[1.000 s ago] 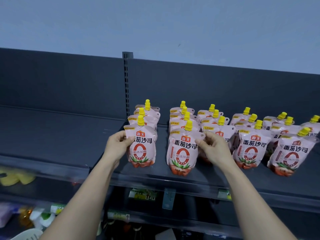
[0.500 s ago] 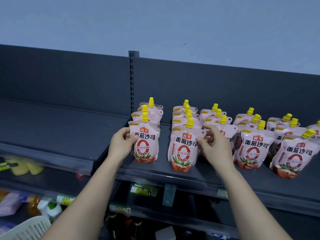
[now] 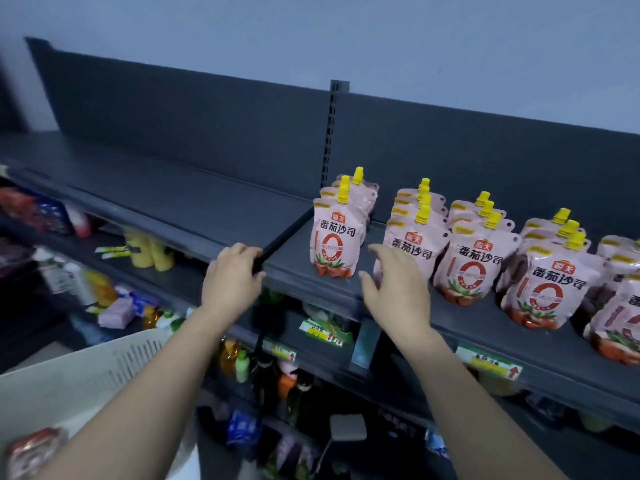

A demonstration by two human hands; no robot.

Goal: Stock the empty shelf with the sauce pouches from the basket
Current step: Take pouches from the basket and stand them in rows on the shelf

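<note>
Near: white basket (image 3: 104,365), lower left. Left hand (image 3: 232,282), fingers loosely curled and empty, at the front edge of the dark shelf (image 3: 287,251); right hand (image 3: 394,289), fingers spread, empty, just before the front row. Pink, yellow-capped sauce pouches (image 3: 474,258) stand upright in columns on the shelf's right section. Far: pale wall (image 3: 415,46).

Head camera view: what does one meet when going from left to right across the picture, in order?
white basket → left hand → front pouch of the leftmost row → right hand → front pouch of the third row → front pouch of the fourth row
</note>
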